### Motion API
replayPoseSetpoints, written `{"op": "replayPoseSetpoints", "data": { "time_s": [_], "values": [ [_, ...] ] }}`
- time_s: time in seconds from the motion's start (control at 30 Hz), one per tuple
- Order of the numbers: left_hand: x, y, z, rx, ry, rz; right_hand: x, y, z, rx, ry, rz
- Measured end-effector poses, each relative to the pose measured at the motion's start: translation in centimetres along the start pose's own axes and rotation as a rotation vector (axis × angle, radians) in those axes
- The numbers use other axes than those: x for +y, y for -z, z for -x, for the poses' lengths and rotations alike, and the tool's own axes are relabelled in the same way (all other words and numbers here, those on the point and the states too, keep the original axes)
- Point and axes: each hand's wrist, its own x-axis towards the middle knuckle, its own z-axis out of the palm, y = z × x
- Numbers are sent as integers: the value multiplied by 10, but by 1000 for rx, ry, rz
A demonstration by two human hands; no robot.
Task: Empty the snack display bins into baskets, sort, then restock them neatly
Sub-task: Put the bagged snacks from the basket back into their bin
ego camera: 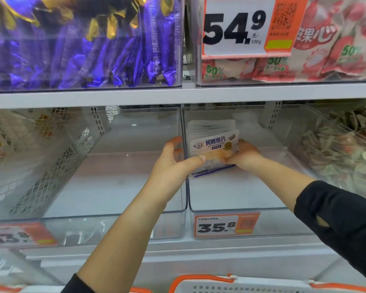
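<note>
- Nearest the camera, a white basket with orange rim [230,281] sits below the shelf edge; its contents are not visible.
- Clear bin [237,210], price tag 35.8 [226,226]: bare floor apart from one stack of fish-fillet packets [213,142], standing upright near the bin's left wall, about midway back.
- Left hand [175,159]: fingers behind or beside the stack's left edge, thumb curled across the front lower face. Judged clamped on the stack.
- Right hand [244,154]: fingers curled against the stack's right lower edge, pressing inward. Both hands hold it between them.
- Judgement: restocking step, first stack being seated. Advise keeping even pressure from both sides so the packets stay squared, setting the bottom edges flat, and butting the stack to the left wall before release.
- Risk: loose packets fanning or toppling forward once released.
- Neighbouring left bin [114,214] holds nothing visible.
- Upper shelf: purple-wrapped snacks [82,49] and red-and-white packets [325,49], untouched.
</note>
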Motion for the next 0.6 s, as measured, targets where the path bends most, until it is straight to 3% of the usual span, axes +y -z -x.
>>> {"op": "replayPoseSetpoints", "data": {
  "time_s": [0.17,0.3,0.43,0.6],
  "values": [
    [-2,0,-1,-13,-1,36,-5,-7,0,38,24,-133],
    [-2,0,-2,-13,-14,44,-8,-7,-2,-102,-104,-401],
    [-4,0,-2,-9,-22,19,-8,-5,3,-143,-170,-459],
    [-3,-1,-1,-14,-24,23,-4,-2,11,-262,-73,-495]
  ]
}}
